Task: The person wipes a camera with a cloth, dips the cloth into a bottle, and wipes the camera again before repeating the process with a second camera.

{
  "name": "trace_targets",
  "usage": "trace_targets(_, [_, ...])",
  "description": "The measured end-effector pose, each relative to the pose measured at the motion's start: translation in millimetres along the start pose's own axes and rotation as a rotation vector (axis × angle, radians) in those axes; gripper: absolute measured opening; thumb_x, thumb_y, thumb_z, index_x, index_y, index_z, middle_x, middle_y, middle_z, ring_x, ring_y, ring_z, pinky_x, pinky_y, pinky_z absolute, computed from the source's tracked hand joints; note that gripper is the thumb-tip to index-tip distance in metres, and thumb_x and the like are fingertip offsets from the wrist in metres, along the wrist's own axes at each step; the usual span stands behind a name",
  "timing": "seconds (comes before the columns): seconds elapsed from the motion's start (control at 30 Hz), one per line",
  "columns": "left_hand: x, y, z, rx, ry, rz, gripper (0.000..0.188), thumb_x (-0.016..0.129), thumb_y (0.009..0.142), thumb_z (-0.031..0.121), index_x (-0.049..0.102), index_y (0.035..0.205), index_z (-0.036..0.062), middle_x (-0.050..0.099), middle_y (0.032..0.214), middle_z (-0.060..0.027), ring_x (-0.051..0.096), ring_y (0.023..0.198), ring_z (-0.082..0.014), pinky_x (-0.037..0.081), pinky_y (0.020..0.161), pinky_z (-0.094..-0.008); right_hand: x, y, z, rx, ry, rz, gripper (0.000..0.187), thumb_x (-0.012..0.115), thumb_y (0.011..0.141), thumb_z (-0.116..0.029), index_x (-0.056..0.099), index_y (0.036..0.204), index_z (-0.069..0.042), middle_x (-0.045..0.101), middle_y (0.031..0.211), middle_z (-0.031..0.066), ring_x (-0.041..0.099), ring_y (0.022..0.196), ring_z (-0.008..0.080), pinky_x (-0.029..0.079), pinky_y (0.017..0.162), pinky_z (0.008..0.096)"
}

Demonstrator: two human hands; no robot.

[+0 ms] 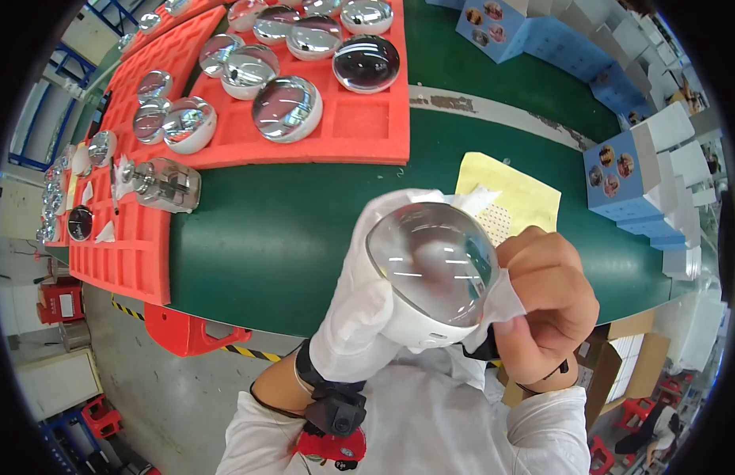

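Observation:
A clear glass dome on a white round base (434,265) is held up over the near side of the table. My left hand (355,317), in a white glove, wraps round its left side and underside. On the opposite side, the thumb and fingers of my bare right hand (545,301) pinch a thin white wiping cloth (503,301) against the rim. Pale reflections cover the glass. Just beyond my right hand, a yellow sheet (518,190) lies on the table, with a crumpled white scrap on its near left part.
Red foam trays (367,123) at the far left carry several similar glass domes (286,109). A glass bottle with a metal top (168,184) stands at a tray's edge. Blue boxes (621,178) line the right of the green table (248,261). Below its front edge is a red stool (185,328).

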State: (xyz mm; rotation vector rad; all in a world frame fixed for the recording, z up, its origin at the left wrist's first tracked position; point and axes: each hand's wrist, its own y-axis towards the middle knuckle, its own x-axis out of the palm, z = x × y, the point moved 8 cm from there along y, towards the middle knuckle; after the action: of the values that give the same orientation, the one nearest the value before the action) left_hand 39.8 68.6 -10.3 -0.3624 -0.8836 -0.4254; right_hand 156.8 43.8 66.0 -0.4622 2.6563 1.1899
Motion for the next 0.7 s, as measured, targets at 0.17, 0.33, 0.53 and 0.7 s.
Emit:
trace_targets(0.17, [-20,20,-14,0.025,0.130,0.031,0.102,0.084,0.058,0.034,0.024,0.136,0.0062,0.044,0.125,-0.0089,0.045,0.118,-0.0199,0.037,0.099,-0.0337,-8,-23,37,0.232,0.093,0.120,0.035,0.064,0.065,0.001,0.053,0.098,0.003,0.054,0.094,0.0099,0.050,0.079,0.0176,0.041,0.063,0.0277])
trace_targets(0.33, [-42,37,-43,-0.070,0.127,0.055,0.108,0.088,0.050,0.025,0.025,0.135,0.0058,0.047,0.123,-0.0077,0.047,0.116,-0.0195,0.038,0.098,-0.0342,-7,-45,89,0.587,0.226,0.177,0.048,0.069,0.063,-0.012,0.046,0.104,0.000,0.050,0.096,0.0087,0.049,0.081,0.0155,0.042,0.068,0.0269])
trace_targets(0.53, [-77,50,-62,-0.147,0.279,0.121,0.103,0.087,0.049,0.013,0.027,0.133,0.0054,0.047,0.123,-0.0100,0.050,0.113,-0.0206,0.041,0.096,-0.0352,0,-70,140,0.922,0.218,0.122,0.061,0.071,0.059,-0.016,0.040,0.109,-0.002,0.045,0.100,0.0073,0.049,0.083,0.0138,0.045,0.071,0.0253])
trace_targets(0.7, [-85,37,-56,-0.079,0.523,0.218,0.093,0.086,0.050,0.006,0.032,0.126,0.0028,0.047,0.122,-0.0142,0.054,0.108,-0.0213,0.046,0.091,-0.0353,18,-99,147,1.108,0.452,0.054,0.056,0.072,0.055,-0.014,0.040,0.099,-0.004,0.042,0.096,0.0053,0.048,0.079,0.0130,0.046,0.068,0.0243])
